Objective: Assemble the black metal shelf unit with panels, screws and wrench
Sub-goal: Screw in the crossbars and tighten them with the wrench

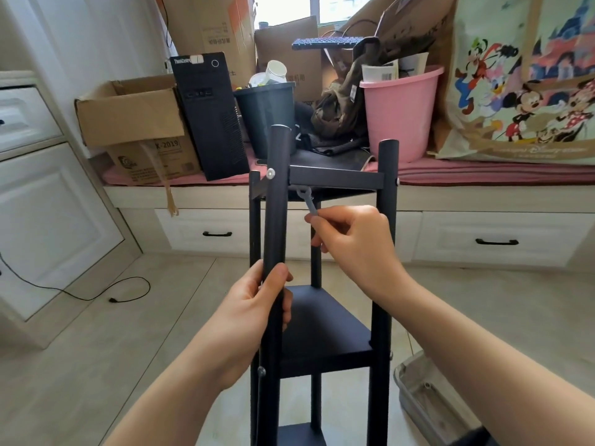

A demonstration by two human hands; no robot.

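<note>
The black metal shelf unit (384,252) stands upright on the floor in front of me, with a top panel (338,180), a middle panel (322,326) and a lower panel at the bottom edge. My left hand (254,313) grips the near left post (275,220). A silver screw head (271,172) shows on that post at the top panel's height. My right hand (351,239) pinches the lower end of a small grey wrench (307,201), whose ring end sits under the top panel's near left corner.
Behind the shelf runs a window bench with drawers, loaded with cardboard boxes (135,123), a black computer tower (209,114), a dark bin (267,114), a pink bucket (401,114) and a cartoon-print bag (528,78). A cable (96,292) lies left; a grey tray (425,394) right.
</note>
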